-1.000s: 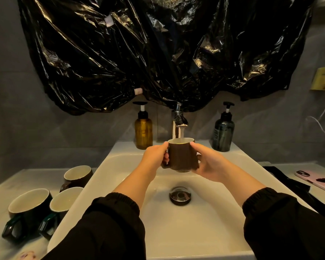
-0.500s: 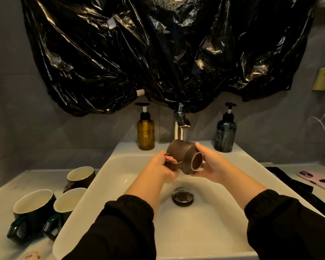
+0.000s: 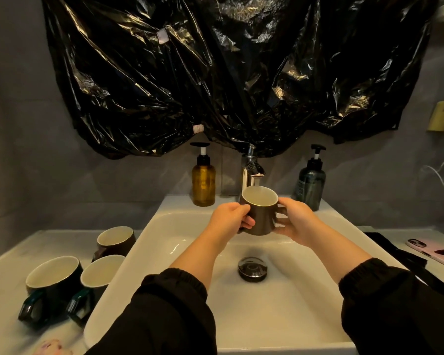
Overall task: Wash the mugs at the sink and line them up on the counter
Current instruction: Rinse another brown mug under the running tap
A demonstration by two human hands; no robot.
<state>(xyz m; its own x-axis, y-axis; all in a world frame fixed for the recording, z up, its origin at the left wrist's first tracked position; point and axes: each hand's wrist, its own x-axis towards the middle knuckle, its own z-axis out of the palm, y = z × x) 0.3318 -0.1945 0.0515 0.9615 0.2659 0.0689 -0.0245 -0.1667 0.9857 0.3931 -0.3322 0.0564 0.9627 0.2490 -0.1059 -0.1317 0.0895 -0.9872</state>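
1. On the pale counter (image 3: pixel 5 290) left of the white rectangular sink (image 3: pixel 139 252), three dark cream-lined mugs (image 3: pixel 54 280) stand bunched, not lined up.
2. Over the basin, both forearms stretch forward; the left hand (image 3: pixel 230 219) wraps the glossy brown ceramic mug (image 3: pixel 260 219), the right hand (image 3: pixel 296 221) curls round its handle side.
3. It sits upright under the chrome tap (image 3: pixel 250 170): rinsing, I'd say. Next: tip it out, carry it left.

Both hands over the sink (image 3: pixel 162 216), left hand (image 3: pixel 228 217) gripping the brown mug (image 3: pixel 262 219), right hand (image 3: pixel 297 222) curled at its handle side, mug upright just below the tap (image 3: pixel 251 166) — three mugs (image 3: pixel 53 276) standing on the bench (image 3: pixel 5 267), left of the basin
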